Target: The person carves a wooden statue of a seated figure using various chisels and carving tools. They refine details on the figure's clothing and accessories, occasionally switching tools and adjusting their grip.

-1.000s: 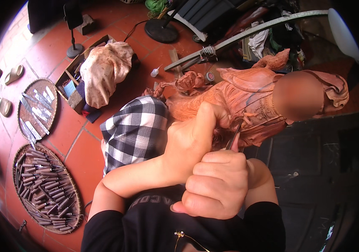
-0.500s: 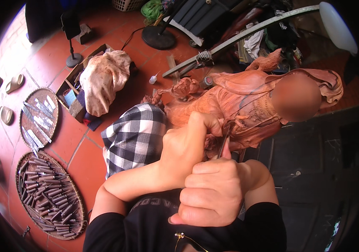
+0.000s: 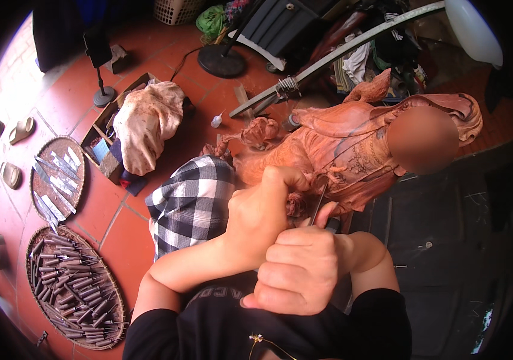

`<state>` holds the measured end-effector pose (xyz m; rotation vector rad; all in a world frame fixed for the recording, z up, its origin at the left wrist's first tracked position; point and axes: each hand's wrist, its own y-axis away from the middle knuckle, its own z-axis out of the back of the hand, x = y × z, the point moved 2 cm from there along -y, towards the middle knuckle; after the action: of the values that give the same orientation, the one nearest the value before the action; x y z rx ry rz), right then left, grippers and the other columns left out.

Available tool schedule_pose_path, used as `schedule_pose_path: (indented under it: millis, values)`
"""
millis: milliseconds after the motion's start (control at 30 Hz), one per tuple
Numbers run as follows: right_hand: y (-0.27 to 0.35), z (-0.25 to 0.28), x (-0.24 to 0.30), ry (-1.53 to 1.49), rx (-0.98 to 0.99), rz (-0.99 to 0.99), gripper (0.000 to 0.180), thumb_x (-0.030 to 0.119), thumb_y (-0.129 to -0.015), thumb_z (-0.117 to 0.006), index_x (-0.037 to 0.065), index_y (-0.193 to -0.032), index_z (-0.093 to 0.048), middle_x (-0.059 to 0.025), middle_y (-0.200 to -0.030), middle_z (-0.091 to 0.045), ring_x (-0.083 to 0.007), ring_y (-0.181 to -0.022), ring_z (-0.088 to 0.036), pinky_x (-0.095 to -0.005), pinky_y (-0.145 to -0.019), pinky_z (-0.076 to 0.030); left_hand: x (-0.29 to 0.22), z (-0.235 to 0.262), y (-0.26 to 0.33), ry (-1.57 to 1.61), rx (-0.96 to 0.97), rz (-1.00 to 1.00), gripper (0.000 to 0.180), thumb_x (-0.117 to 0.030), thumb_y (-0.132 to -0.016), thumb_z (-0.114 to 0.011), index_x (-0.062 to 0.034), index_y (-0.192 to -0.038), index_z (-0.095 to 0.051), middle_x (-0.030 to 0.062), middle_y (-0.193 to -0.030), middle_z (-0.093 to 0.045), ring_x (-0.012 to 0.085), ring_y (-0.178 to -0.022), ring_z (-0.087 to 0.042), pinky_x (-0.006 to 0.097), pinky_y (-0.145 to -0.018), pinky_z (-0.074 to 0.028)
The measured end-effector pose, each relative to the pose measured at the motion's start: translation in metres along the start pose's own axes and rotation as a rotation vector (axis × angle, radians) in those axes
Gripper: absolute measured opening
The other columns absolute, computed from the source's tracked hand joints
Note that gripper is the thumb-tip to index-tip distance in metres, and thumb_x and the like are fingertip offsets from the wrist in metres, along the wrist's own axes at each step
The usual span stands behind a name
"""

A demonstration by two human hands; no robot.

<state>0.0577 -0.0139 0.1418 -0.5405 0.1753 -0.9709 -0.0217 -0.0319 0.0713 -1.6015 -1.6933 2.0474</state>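
Observation:
A reddish wooden statue (image 3: 334, 141) of a robed figure lies in front of me, its head end to the right. My right hand (image 3: 298, 270) is a fist around a carving chisel, its handle mostly hidden by the fingers and its thumb raised. The thin metal blade of the chisel (image 3: 317, 207) slants up to the carved folds at the statue's middle. My left hand (image 3: 259, 207) bends over from the left, wrist next to the right fist. Its fingers are curled against the wood beside the blade tip; what they pinch is hidden.
Left on the tiled floor, one woven tray (image 3: 76, 345) bears several wooden-handled chisels, another (image 3: 58, 141) flat metal blades. A cloth (image 3: 148, 123) covers part of a toolbox. A lamp arm (image 3: 358, 45) crosses above the statue. Checkered fabric (image 3: 193, 201) covers my leg. Right is a dark panel (image 3: 430, 222).
The view has shifted slightly. My right thumb stands a little farther from the blade, and the fist has moved slightly up and left. Both hands keep nearly the same pose at the statue.

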Motion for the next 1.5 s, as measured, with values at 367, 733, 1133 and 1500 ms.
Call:
schedule_pose_path:
  millis: [367, 733, 1133, 1500]
  values:
    - [0.007, -0.008, 0.000, 0.049, -0.057, -0.031, 0.024, 0.013, -0.074, -0.072, 0.007, -0.063, -0.052, 0.0001, -0.062, -0.044, -0.0149, -0.054, -0.048, -0.0284, -0.050, -0.033, 0.002, -0.002, 0.007, -0.049, 0.052, 0.074, 0.047, -0.021, -0.075, -0.087, -0.0027, -0.100, -0.051, 0.0046, -0.077, -0.064, 0.0233, -0.054, -0.065, 0.034, -0.047, -0.049]
    - [0.008, -0.014, -0.002, 0.074, -0.129, 0.009, 0.023, 0.010, -0.078, -0.068, 0.006, -0.063, -0.052, -0.0014, -0.063, -0.045, -0.0162, -0.055, -0.050, -0.0300, -0.051, -0.036, 0.007, 0.006, 0.008, -0.072, 0.137, 0.059, 0.050, -0.027, -0.078, -0.085, -0.0012, -0.103, -0.051, 0.0080, -0.080, -0.064, 0.0256, -0.058, -0.066, 0.035, -0.050, -0.051]
    - [0.001, -0.014, 0.010, -0.034, -0.262, 0.126, 0.025, 0.019, -0.080, -0.076, 0.007, -0.071, -0.056, -0.0008, -0.071, -0.051, -0.0151, -0.061, -0.053, -0.0289, -0.056, -0.040, -0.017, 0.024, 0.002, -0.361, 0.141, -0.040, 0.035, -0.017, -0.084, -0.079, 0.0014, -0.108, -0.063, 0.0192, -0.107, -0.072, 0.0274, -0.096, -0.073, 0.032, -0.078, -0.059]
    - [0.122, 0.042, 0.019, -0.523, -0.200, -0.477, 0.026, 0.023, -0.081, -0.082, 0.014, -0.103, -0.075, -0.0064, -0.102, -0.066, -0.0213, -0.081, -0.069, -0.0321, -0.067, -0.056, -0.038, 0.013, -0.004, -0.149, 0.862, -0.470, 0.025, -0.023, -0.077, -0.081, -0.0024, -0.080, -0.068, 0.0113, -0.090, -0.072, 0.0235, -0.084, -0.073, 0.031, -0.073, -0.061]
